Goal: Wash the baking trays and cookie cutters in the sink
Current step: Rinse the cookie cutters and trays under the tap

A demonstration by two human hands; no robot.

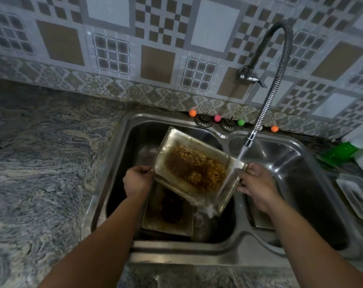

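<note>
A metal baking tray with brown baked-on crust is held tilted over the left sink basin. My left hand grips its left edge and my right hand grips its right edge. Water from the flexible faucet hits the tray's right end and runs off its lower corner. A second dirty tray lies flat in the basin beneath it. No cookie cutters are visible.
The right sink basin lies beside my right hand. Several coloured balls and two strainers line the sink's back rim. Marbled counter spreads to the left. A green item and a plastic container sit at right.
</note>
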